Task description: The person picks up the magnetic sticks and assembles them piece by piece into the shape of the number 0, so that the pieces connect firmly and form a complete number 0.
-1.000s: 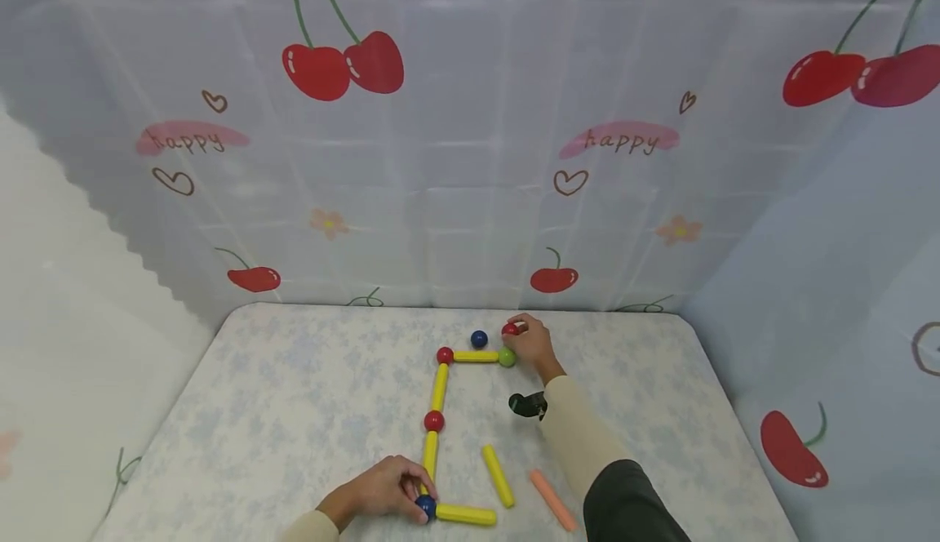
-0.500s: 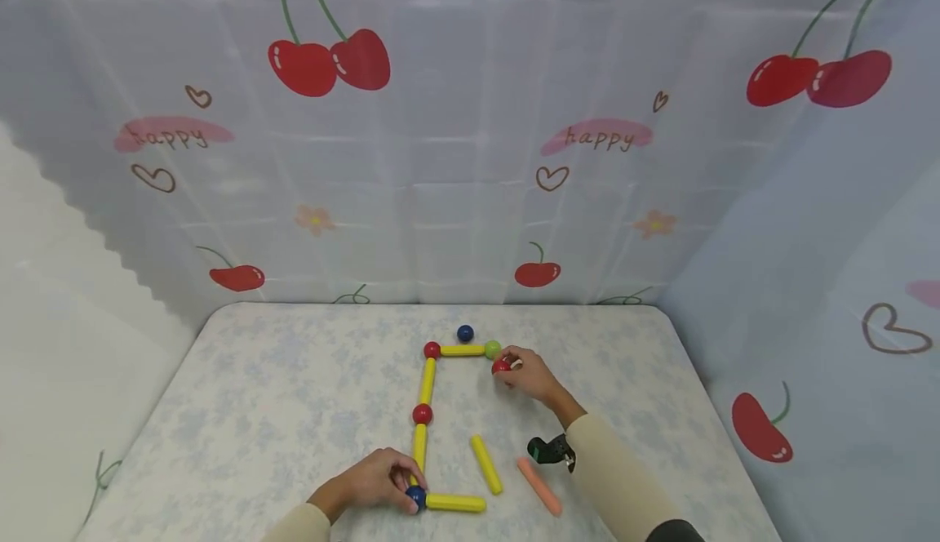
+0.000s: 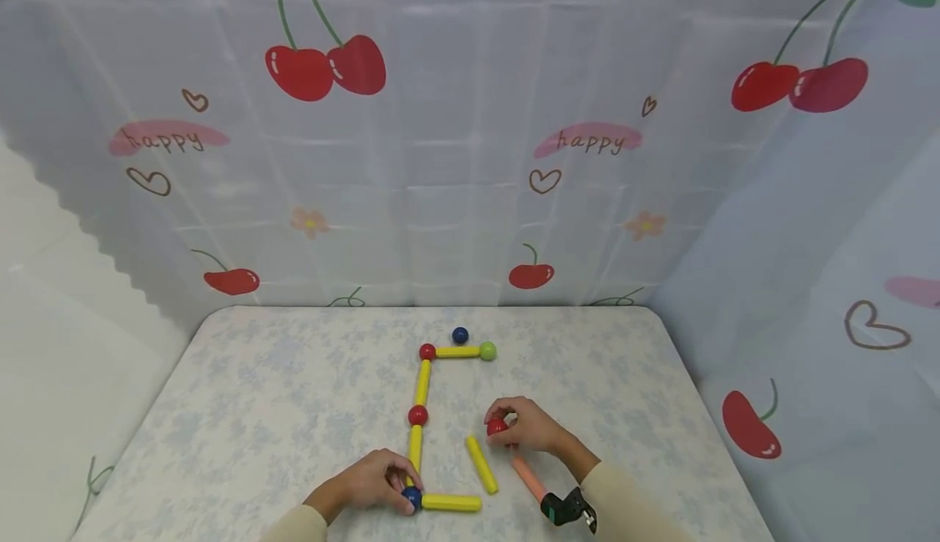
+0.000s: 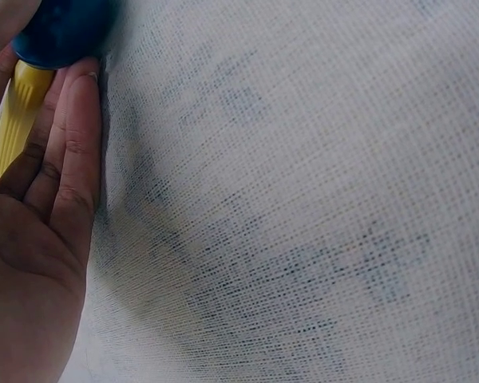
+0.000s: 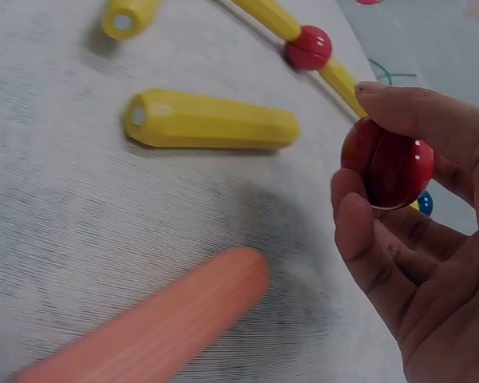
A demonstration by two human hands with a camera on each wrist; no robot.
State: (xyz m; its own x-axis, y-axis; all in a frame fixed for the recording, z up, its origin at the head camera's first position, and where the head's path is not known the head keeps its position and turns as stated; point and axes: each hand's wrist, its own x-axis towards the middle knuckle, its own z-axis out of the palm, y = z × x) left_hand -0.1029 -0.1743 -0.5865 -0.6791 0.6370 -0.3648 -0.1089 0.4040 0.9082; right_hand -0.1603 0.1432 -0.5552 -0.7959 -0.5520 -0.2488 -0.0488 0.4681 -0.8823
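Observation:
My left hand (image 3: 367,479) pinches a blue ball (image 3: 412,499) at the near corner of a chain of yellow rods and balls lying on the table. From that corner one yellow rod (image 3: 451,503) points right, and others run away through a red ball (image 3: 417,415) to a farther red ball (image 3: 427,352) and a green ball (image 3: 488,351). Between thumb and fingers my right hand (image 3: 534,425) holds a loose red ball (image 5: 389,166) above the table. Near that hand lie a loose yellow rod (image 5: 211,120) and an orange rod (image 5: 164,319).
A loose blue ball (image 3: 460,335) sits beyond the chain's far rod. The patterned table (image 3: 294,395) ends at a printed curtain (image 3: 411,224) at the back. A black wrist camera (image 3: 561,508) on the right arm overlaps the orange rod in the head view.
My right hand has brought the red ball from beside the green ball toward me, near the loose rods. The left hand stays on the blue ball. The head view has shifted slightly.

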